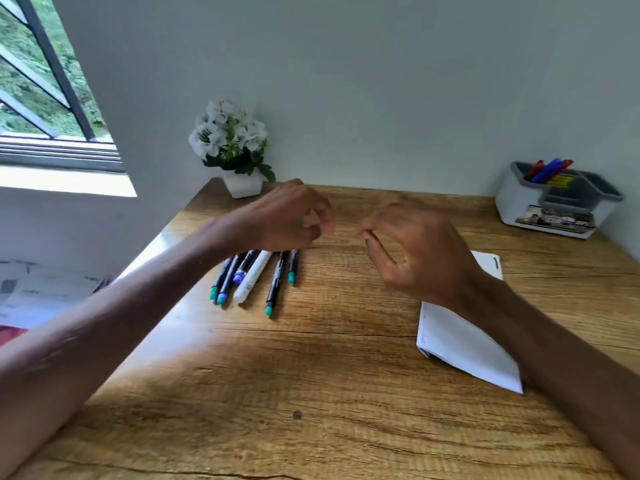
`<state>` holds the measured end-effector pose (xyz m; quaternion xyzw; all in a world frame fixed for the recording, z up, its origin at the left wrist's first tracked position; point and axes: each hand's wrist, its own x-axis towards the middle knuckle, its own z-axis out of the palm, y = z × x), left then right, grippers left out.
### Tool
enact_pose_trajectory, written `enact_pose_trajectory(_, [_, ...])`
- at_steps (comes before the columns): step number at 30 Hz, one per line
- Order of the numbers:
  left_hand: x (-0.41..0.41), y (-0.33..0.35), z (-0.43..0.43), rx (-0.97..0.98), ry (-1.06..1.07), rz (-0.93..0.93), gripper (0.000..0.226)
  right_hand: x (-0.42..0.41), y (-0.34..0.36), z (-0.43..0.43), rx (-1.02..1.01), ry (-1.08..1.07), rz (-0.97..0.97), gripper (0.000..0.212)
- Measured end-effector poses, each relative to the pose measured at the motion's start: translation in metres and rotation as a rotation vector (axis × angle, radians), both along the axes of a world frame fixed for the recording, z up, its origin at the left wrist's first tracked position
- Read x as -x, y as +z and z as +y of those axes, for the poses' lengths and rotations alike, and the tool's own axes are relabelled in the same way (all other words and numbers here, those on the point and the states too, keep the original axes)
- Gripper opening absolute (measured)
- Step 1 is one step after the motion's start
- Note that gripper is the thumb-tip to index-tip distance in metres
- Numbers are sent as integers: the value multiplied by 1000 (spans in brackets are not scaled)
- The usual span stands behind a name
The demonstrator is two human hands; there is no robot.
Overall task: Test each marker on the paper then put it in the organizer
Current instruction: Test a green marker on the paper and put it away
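Desk: a wooden top [311,375] with strong grain spreads out in front of me; a small dark knot [297,415] shows near my edge.
Plant: white flowers with green leaves [228,133] in a small white pot [242,187], at the desk's far left corner, against the wall.
Wall: plain and pale [381,81] behind the desk.
Window: up to my left [41,81], dark bars, green foliage outside, white sill [65,181] below.
Lower left: blurred printed sheets [41,292] beyond the desk edge, a bit of red [10,332] beside them.

Blurred hands [422,251], markers [254,277] partly hidden, paper [460,344] partly covered
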<state>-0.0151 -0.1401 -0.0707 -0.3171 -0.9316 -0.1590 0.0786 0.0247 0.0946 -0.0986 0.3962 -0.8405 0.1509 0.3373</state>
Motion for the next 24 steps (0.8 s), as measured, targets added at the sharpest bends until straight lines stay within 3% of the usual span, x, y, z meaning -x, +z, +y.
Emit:
enact_pose_trajectory(4, [10,6,-30,104,-23,-58,40,0,-4,-4,-32,32,-58,12])
enact_pose_trajectory(11, [20,-6,-41,288,-85,-62,30,0,-7,-5,-58,72,-88,11])
enact_pose_trajectory(20, [19,-13,-31,235,-140,17,28,2,-6,-2,-66,64,-110,14])
enact_pose_trajectory(24, [19,-19,-25,215,-197,190,20,8,2,8,39,7,-159,14])
